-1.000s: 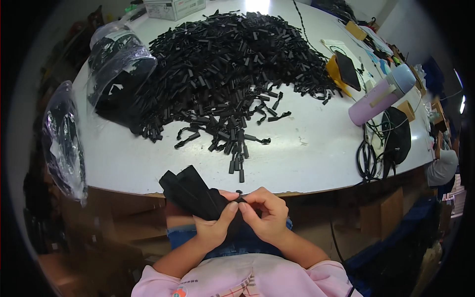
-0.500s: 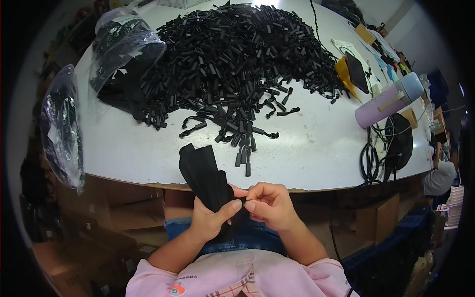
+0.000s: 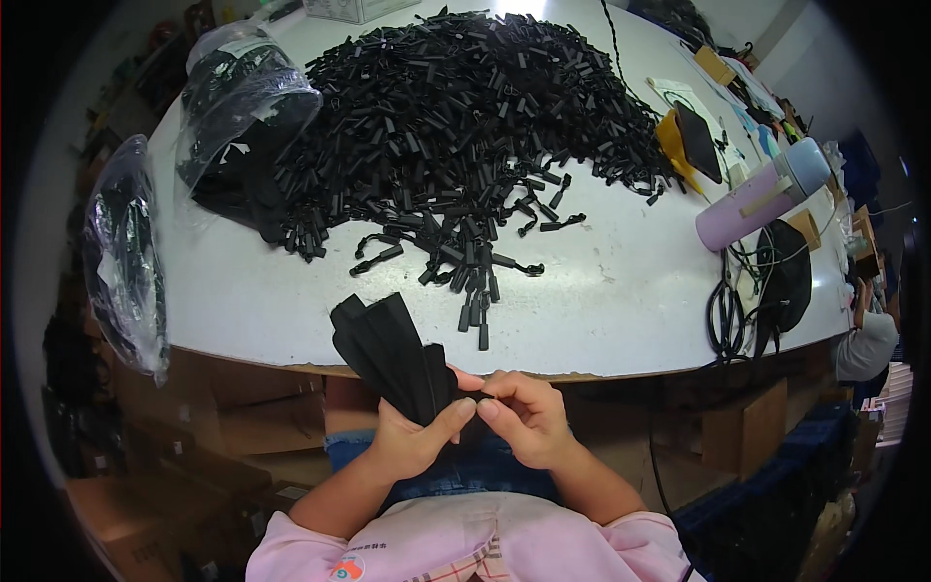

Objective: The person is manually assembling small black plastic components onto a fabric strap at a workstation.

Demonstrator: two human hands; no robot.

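Note:
My left hand (image 3: 417, 441) is wrapped round a bundle of flat black fabric strips (image 3: 378, 344), which fans out up and to the left over the table's front edge. Close beside it, my right hand (image 3: 529, 417) is closed in a pinch, thumb against fingers. A small dark piece lies between the two hands' fingertips, mostly covered, so I cannot make out its kind. Beyond my hands, a big heap of small black pulls with cord loops (image 3: 456, 116) covers the back of the white table (image 3: 601, 310), and several stray ones trail toward me.
Clear plastic bags of black goods (image 3: 242, 107) stand at the left, another bag (image 3: 126, 262) at the table's left edge. To the right are a lilac bottle (image 3: 742, 213), a phone on a yellow stand (image 3: 696, 141) and coiled black cables (image 3: 725, 315). Cardboard boxes (image 3: 165, 514) sit below.
The fabric bundle has tipped slightly to the left and down in my left hand. Both hands stay together, with the right fingers shifted a little lower.

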